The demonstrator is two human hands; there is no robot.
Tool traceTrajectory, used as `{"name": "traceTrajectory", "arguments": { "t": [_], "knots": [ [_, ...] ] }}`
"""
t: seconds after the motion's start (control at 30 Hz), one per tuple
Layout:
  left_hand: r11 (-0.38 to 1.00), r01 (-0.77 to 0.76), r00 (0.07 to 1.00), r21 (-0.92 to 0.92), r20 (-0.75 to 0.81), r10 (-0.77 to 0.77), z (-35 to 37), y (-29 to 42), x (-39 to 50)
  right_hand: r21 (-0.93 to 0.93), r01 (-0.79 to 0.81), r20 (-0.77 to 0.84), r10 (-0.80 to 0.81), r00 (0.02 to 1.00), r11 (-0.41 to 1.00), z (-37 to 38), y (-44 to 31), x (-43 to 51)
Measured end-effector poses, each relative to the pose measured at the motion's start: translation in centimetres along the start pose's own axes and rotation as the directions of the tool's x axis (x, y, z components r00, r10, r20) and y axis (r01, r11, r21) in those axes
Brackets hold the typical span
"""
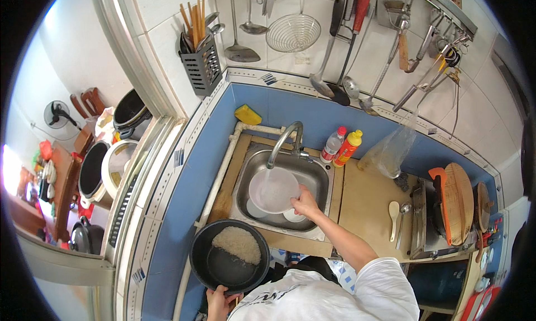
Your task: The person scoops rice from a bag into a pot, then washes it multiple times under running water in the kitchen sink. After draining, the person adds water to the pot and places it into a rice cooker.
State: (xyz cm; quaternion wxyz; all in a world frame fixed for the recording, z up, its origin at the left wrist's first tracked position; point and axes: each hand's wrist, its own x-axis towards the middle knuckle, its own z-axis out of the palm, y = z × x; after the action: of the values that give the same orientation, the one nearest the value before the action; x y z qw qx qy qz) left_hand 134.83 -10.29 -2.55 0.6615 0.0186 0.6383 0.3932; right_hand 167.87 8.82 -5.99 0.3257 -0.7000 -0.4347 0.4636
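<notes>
My right hand (305,202) grips the rim of a translucent plastic bowl (274,191), held over a stainless steel sink (320,187). Water runs into the bowl from a curved metal faucet (284,136). My left hand (219,302) holds the near rim of a dark cooking pot (228,275), left of the sink's near corner. Uncooked white rice (238,243) lies in the pot, heaped to its far side. Below the bowl, pale dishes (294,215) show partly in the sink.
Two bottles (347,148) stand behind the sink's right corner. A spoon and a white rice paddle (393,220) lie on the right counter, beside a stove with a wooden lid (458,203). A yellow sponge (248,115) sits at the back left. Utensils hang on the wall.
</notes>
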Motion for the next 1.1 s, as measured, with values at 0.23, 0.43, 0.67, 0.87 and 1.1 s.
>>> {"name": "traceTrajectory", "arguments": {
  "t": [0.23, 0.43, 0.67, 0.87, 1.1],
  "knots": [
    [0.999, -0.037, 0.98, 0.014, -0.196, 0.039, 3.1, 0.5, -1.4, -0.046, -0.01, 0.036, 0.012, 0.999, 0.999, -0.2, -0.1, 0.9],
    [0.994, -0.056, 0.984, 0.093, -0.163, 0.071, 3.4, 0.5, -4.0, -0.002, -0.001, 0.125, 0.001, 0.992, 1.0, 0.2, 0.1, 2.0],
    [0.995, -0.079, 0.972, 0.06, -0.219, 0.091, 2.4, -1.7, -3.7, -0.058, 0.057, 0.214, -0.044, 0.976, 0.997, -0.9, 0.1, 3.7],
    [0.989, -0.134, 0.952, 0.064, -0.269, 0.146, 2.4, -3.4, -4.1, -0.187, 0.209, 0.384, -0.125, 0.915, 0.96, -2.1, 0.6, 6.3],
    [0.709, -0.257, 0.84, 0.656, -0.21, 0.5, 3.4, -5.1, -5.7, -0.185, 0.279, 0.494, -0.157, 0.855, 0.942, -2.4, -0.3, 7.3]
  ]
}}
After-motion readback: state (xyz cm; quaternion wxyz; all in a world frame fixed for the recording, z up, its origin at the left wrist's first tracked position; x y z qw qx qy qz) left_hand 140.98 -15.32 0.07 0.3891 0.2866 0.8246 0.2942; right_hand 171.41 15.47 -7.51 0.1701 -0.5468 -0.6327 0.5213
